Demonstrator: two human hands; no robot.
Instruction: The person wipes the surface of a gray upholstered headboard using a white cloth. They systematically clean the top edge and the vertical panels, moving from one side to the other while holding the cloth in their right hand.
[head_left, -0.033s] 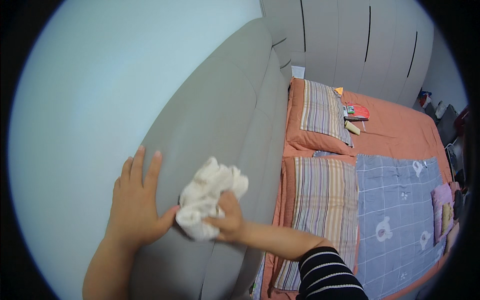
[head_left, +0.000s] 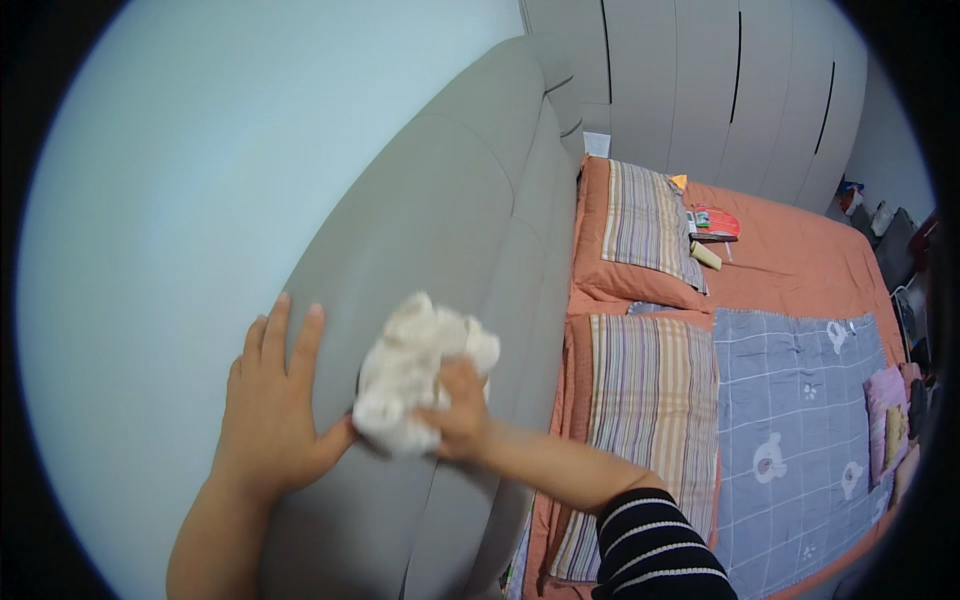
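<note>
A crumpled white cloth (head_left: 405,375) lies bunched against the grey padded headboard (head_left: 425,210). My right hand (head_left: 460,412), coming in from the lower right in a black-and-white striped sleeve, grips the cloth and presses it on the headboard; cloth and fingers are slightly blurred. To its left, my left hand (head_left: 275,410) rests flat along the headboard's edge by the wall, fingers stretched out and holding nothing. The left thumb tip reaches close to the cloth's lower left side; whether they touch I cannot tell.
Right of the headboard stands a bed with orange sheets (head_left: 800,250). On it lie striped pillows (head_left: 655,400), a grey-blue checked blanket (head_left: 770,400), a red fan-shaped item (head_left: 722,224) and a small cream object (head_left: 706,256). Grey wardrobe doors (head_left: 690,90) stand beyond; a pale wall (head_left: 180,200) is at left.
My right hand and the cloth have shifted slightly up the picture along the headboard. My left hand has stayed in place.
</note>
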